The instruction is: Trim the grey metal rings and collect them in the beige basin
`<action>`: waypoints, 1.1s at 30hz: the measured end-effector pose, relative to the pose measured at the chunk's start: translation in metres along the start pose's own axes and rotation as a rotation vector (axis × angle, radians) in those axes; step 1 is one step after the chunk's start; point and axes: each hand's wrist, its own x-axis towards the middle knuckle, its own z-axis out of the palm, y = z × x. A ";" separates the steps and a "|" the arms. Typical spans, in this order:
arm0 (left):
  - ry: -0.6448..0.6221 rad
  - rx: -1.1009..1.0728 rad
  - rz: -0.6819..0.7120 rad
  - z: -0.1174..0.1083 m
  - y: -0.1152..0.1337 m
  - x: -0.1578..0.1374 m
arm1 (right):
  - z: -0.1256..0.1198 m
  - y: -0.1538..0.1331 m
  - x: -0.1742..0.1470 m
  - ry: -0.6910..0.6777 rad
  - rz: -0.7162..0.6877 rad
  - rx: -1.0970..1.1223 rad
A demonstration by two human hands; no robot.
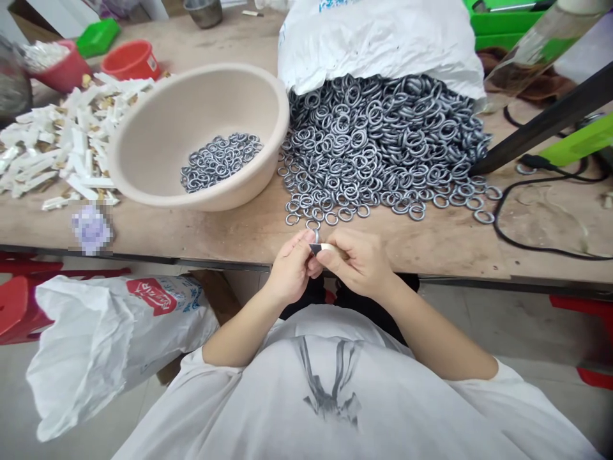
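Close together at the table's front edge, both hands are at work. My left hand (292, 267) is closed, pinching a grey metal ring (315, 236) between thumb and fingers. In my closed right hand (358, 260) is a small tool (327, 247) with a pale handle and a dark tip, possibly a knife; its tip meets the ring or the left fingertips. Just beyond the hands spreads a large heap of grey rings (378, 137). To its left, a beige basin (158, 121) holds a smaller pile of rings (223, 160).
A white sack (383, 38) lies behind the heap. White plastic pieces (79, 144) and a red bowl (129, 61) are on the left. At right, a dark bar (546, 121) slants over a black cable (500, 223). Another white sack (96, 345) stands below the table.
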 end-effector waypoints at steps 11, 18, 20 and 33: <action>-0.175 0.111 0.062 -0.011 -0.007 -0.006 | 0.000 0.014 0.005 0.062 0.118 -0.024; -0.084 0.165 0.038 -0.039 -0.004 -0.018 | 0.008 0.044 0.018 -0.014 0.224 -0.345; 0.018 0.164 0.048 -0.048 0.000 -0.020 | 0.015 0.044 0.020 -0.073 0.189 -0.475; 0.175 0.110 0.169 -0.060 0.032 0.020 | 0.021 0.045 0.014 -0.138 0.143 -0.576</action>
